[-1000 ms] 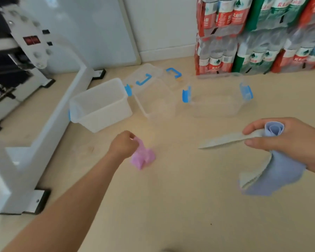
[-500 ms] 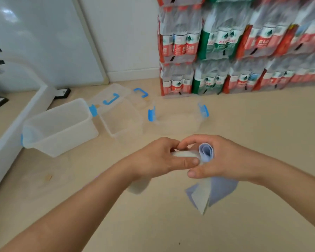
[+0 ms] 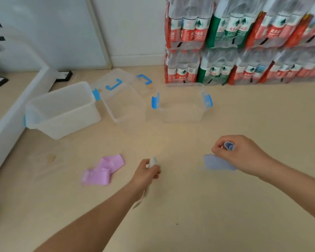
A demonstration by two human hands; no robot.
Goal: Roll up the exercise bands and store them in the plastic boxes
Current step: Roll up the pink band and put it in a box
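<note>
Mid-air, right fingers (image 3: 219, 145) round half-rolled blue band (image 3: 216, 163), left fingers (image 3: 155, 170) round seemingly grey band (image 3: 152, 161).

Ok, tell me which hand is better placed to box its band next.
Right, probably. The right hand grips the blue band, already partly rolled, and the clear box lies just ahead. The left hand holds a pale band hanging unrolled.

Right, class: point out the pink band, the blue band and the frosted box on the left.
Pink band (image 3: 103, 169): head view, middle of the folded strip on the floor.
Blue band (image 3: 216, 163): head view, loose tail hanging under the rolled end.
Frosted box (image 3: 69, 122): head view, near wall.
</note>
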